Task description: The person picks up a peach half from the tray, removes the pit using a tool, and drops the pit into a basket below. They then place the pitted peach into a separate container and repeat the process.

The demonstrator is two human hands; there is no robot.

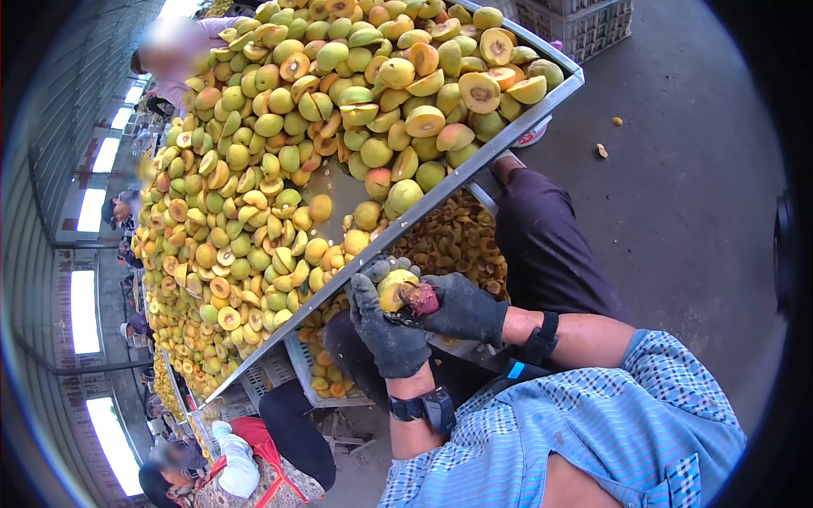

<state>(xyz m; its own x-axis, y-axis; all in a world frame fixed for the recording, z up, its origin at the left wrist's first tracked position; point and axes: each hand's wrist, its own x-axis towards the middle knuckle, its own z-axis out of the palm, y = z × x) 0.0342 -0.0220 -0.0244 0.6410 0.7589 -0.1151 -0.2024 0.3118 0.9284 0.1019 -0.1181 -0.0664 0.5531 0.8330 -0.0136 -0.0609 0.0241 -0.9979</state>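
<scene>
My left hand (385, 326), in a dark grey glove, is closed round a yellow peach (395, 290) just below the metal table edge. From the other side my right hand (466, 310), gloved too, grips a rough reddish-pink object (421, 299) pressed against that fruit. Whether this is a tool handle or something else I cannot make out. Just beyond my hands, a big heap of whole and halved peaches (262, 195) covers the metal-rimmed table (474, 169). Many halves lie cut side up, with brown centres showing.
Under the table lies a pile of brownish-orange pieces (457, 237). A pale crate (309, 372) with peaches stands left of my knees. Stacked crates (584, 30) sit on the grey floor at top right. A person in a red vest (254, 440) sits lower left; others line the table's far side.
</scene>
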